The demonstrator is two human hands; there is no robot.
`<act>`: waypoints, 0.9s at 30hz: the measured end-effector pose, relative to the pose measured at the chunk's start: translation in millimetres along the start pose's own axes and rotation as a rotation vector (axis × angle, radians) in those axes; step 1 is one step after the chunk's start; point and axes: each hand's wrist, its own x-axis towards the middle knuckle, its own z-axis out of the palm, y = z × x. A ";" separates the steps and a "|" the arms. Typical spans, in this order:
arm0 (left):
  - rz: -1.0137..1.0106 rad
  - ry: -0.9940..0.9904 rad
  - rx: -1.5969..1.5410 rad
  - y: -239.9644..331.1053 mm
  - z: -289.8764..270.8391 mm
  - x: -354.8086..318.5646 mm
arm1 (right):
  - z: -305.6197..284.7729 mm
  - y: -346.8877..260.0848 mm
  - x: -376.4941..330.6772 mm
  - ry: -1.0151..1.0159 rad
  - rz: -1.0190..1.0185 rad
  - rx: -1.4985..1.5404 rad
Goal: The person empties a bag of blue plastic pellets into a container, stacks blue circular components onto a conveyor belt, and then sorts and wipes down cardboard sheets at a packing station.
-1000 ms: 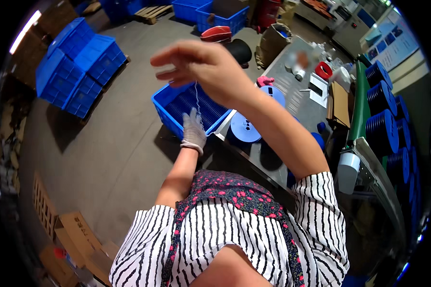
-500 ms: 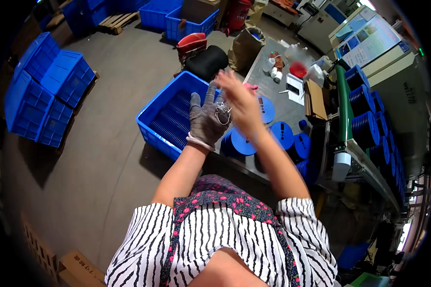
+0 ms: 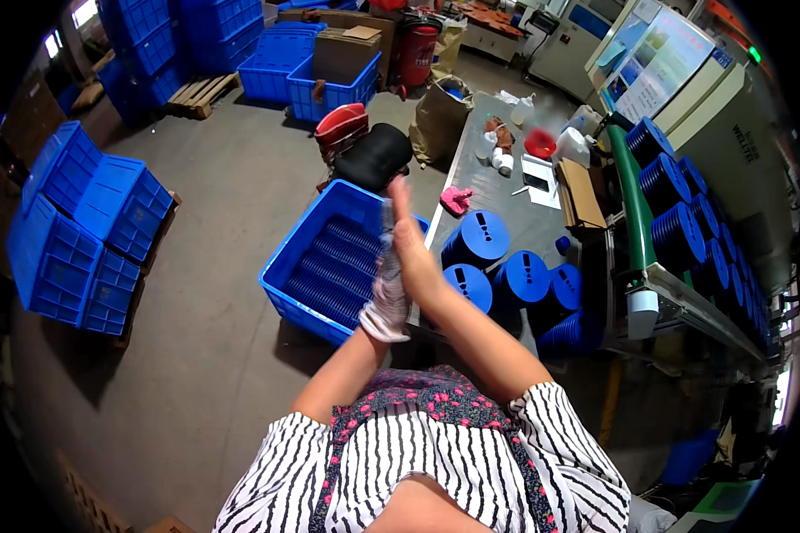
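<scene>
My left hand, in a grey knit glove with a pale cuff, is upright with its fingers stretched out. Flat against its palm lies my bare right hand, fingers also straight. Whatever may lie between the palms is hidden. Just beyond and left of them is a blue plastic crate holding rows of dark blue ribbed discs. On the metal table to the right stand several stacks of round blue discs with black slots on top. A crumpled pink cloth or glove rests near the table's edge.
A black cushioned seat and a red bag stand behind the crate. More blue crates sit on a pallet at left. Along the right runs a green conveyor beside further disc stacks. Flat cardboard lies on the table.
My right hand has come against the left palm, covering the whitish tangled lines seen there. The left hand has turned edge-on. The whole view has shifted, showing more of the background.
</scene>
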 end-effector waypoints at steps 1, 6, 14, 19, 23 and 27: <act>0.006 -0.010 0.016 10.1 8.9 2.0 | -10.7 10.8 10.8 0.064 0.016 -0.037; 0.185 0.262 0.040 67.2 32.8 42.1 | 13.9 26.0 -55.8 -0.104 0.060 0.091; 0.524 0.294 1.137 23.4 32.5 102.8 | -96.6 63.8 30.4 -0.074 0.641 0.474; 0.335 0.320 1.391 50.5 -23.3 97.6 | -305.6 -44.2 226.5 0.470 -0.584 -0.187; -0.082 0.551 1.338 22.2 -74.2 46.7 | -495.7 -203.8 265.6 1.063 -1.129 -0.963; -0.274 0.765 1.242 22.1 -67.8 -4.9 | -565.9 -94.9 387.6 1.061 -0.578 -1.288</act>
